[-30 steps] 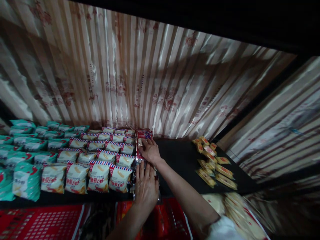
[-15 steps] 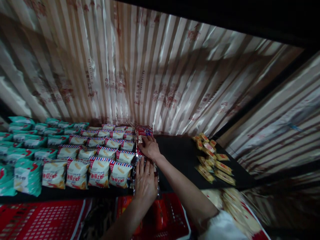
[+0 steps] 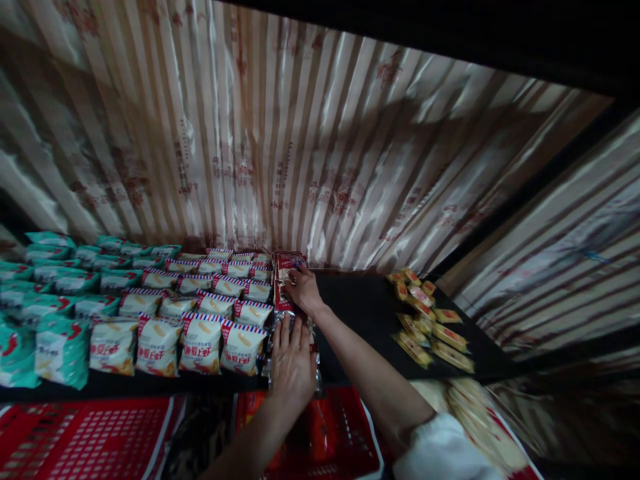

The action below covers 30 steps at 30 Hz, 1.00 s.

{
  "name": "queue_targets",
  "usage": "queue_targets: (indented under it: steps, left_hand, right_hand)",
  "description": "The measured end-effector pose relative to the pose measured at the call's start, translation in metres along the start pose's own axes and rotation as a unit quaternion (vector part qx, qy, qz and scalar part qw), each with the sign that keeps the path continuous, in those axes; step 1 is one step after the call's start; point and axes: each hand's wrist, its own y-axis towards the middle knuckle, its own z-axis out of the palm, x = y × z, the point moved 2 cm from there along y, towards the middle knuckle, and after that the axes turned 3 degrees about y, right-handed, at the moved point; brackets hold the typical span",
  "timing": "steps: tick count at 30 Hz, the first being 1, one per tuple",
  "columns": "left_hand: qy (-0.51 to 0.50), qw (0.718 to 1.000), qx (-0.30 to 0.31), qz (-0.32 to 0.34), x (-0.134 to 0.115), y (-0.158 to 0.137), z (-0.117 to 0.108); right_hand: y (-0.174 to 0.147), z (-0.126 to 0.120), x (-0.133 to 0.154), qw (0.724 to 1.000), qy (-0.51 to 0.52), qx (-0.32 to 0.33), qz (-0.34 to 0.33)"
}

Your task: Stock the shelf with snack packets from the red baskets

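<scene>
My left hand point(image 3: 293, 360) lies flat, fingers stretched out, on the near end of a row of dark red snack packets point(image 3: 284, 303) with shiny silver edges. Farther back, my right hand point(image 3: 304, 290) rests on the top packet of the same row. Its fingers are slightly bent, with the thumb apart from them. Both palms face down, so their undersides are hidden. Directly left of the packets stand rows of white chip bags point(image 3: 243, 350) with red-and-blue striped tops.
Teal snack bags point(image 3: 61, 353) fill the shelf's left part. Small yellow packets point(image 3: 450, 337) lie scattered on the black shelf point(image 3: 355, 327) at right. Below are a red basket point(image 3: 110, 433) and a red bin point(image 3: 367, 433) with orange packs. Pleated sheeting point(image 3: 310, 133) hangs behind.
My right hand has shifted slightly, and its fingers are drawn a little to the right on the top packet. My left hand stays in place. The view has moved slightly.
</scene>
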Motion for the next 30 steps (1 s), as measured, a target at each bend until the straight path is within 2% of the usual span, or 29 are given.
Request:
queue_targets:
  steps: [4,8,11,14,18,20,30]
  left_hand:
    - [0.003,1.000,-0.002,0.001,0.000,-0.001,0.000]
    - [0.001,1.000,-0.001,0.006,0.000,-0.001,0.000]
    - [-0.002,1.000,-0.013,0.006,-0.001,-0.001,0.000]
    - [0.001,1.000,-0.018,0.009,-0.002,-0.003,0.000]
    - [-0.001,1.000,-0.013,-0.001,-0.003,-0.005,-0.002]
    - [-0.005,1.000,-0.017,0.003,-0.003,-0.006,-0.005]
    - [0.032,0.994,-0.103,0.032,0.001,-0.013,-0.011]
  right_hand:
    - [0.007,-0.005,-0.002,1.000,-0.003,-0.015,0.017]
    - [0.005,-0.025,0.006,0.999,-0.005,-0.053,-0.012]
    - [-0.008,-0.044,0.016,0.997,-0.005,-0.052,-0.056]
    - [-0.029,-0.053,0.024,0.998,-0.025,-0.026,-0.059]
    - [-0.058,-0.045,0.029,0.996,-0.028,0.070,-0.050]
    - [-0.067,-0.040,0.031,0.994,-0.042,0.089,-0.056]
    - [-0.076,-0.039,0.028,0.991,-0.120,0.060,0.002]
